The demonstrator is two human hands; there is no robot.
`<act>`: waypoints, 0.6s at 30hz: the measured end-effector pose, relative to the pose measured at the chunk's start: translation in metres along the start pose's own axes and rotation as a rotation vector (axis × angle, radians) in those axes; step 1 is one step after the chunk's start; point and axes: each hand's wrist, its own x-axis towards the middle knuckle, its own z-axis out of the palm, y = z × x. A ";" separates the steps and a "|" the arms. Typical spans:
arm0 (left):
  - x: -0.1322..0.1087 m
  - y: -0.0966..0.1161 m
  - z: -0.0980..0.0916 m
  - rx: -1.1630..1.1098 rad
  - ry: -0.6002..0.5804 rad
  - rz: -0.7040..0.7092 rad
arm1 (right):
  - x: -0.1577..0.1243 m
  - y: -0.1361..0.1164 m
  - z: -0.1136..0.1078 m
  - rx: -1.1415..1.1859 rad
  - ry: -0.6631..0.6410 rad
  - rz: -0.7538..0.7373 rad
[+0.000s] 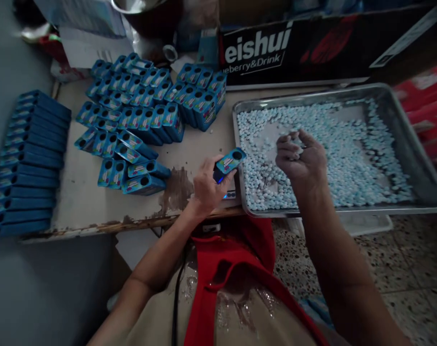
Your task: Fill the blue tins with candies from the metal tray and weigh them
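Note:
My left hand [208, 185] is wrapped round a small blue box [230, 162] with a dark round hole in its top, just left of the metal tray [240, 192]. The box is tilted. Palm up over the tray, my right hand [300, 156] has curled fingers around several small pale pieces. Many pale blue and white pieces [355, 158] lie spread in the tray. Beneath my left hand, part of a device with small blue lights [230, 195] shows; the hand hides the rest.
Several blue boxes [142, 117] stand grouped on the worn table [74, 192], a few leaning. A long row of blue boxes [31, 163] lines the far left. Behind the tray is a black carton [297, 48]; red packages [427, 105] sit at right. A dark bowl [149, 17] is at the back.

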 end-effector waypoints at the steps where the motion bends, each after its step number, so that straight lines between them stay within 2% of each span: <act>1: 0.013 0.005 -0.003 -0.001 -0.008 0.036 | -0.003 0.000 0.007 -0.017 -0.023 -0.012; 3: 0.040 0.017 -0.009 -0.012 -0.055 0.113 | -0.012 -0.002 0.025 -0.065 -0.067 -0.107; 5: 0.063 0.028 -0.009 -0.041 -0.123 0.167 | -0.021 -0.006 0.044 -0.147 -0.109 -0.261; 7: 0.076 0.034 0.002 -0.091 -0.186 0.169 | -0.028 -0.009 0.060 -0.279 -0.102 -0.419; 9: 0.081 0.037 0.019 -0.152 -0.213 0.133 | -0.030 -0.010 0.067 -0.481 -0.009 -0.527; 12: 0.079 0.037 0.044 -0.221 -0.215 0.088 | -0.023 -0.007 0.062 -0.741 0.114 -0.604; 15: 0.076 0.038 0.057 -0.267 -0.230 0.080 | -0.015 -0.001 0.050 -0.711 0.030 -0.688; 18: 0.077 0.039 0.062 -0.282 -0.254 0.092 | -0.014 0.004 0.044 -0.609 -0.051 -0.759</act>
